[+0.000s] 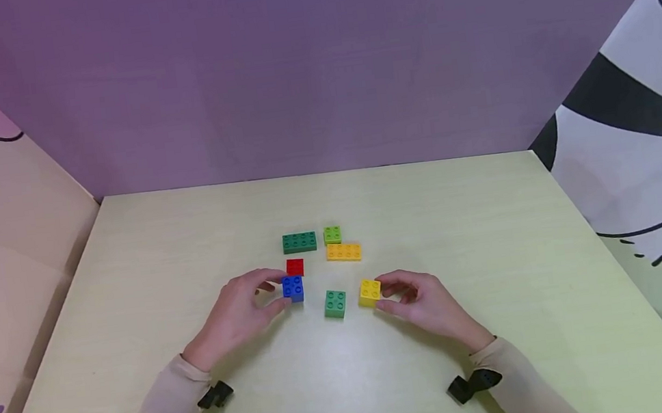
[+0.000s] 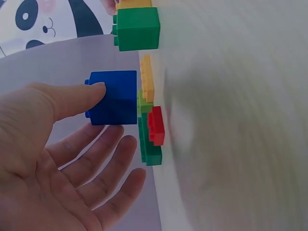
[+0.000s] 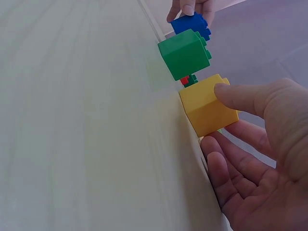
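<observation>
My left hand (image 1: 243, 307) pinches a blue building brick (image 1: 293, 289) between thumb and fingers. In the left wrist view a gap shows between that brick (image 2: 114, 97) and the table surface. On the other side, my right hand (image 1: 421, 301) pinches a yellow brick (image 1: 369, 293) with thumb and forefinger, its other fingers curled loosely below. The yellow brick (image 3: 208, 106) is close to the tabletop in the right wrist view. Between the two hands stands a green brick (image 1: 335, 304), studs up. Just behind the blue brick lies a flat red brick (image 1: 295, 267).
Farther back on the pale table (image 1: 197, 230) lie a long dark green brick (image 1: 299, 242), a small light green brick (image 1: 332, 235) and a long orange-yellow brick (image 1: 343, 252). A purple panel (image 1: 302, 72) rises behind the table's far edge.
</observation>
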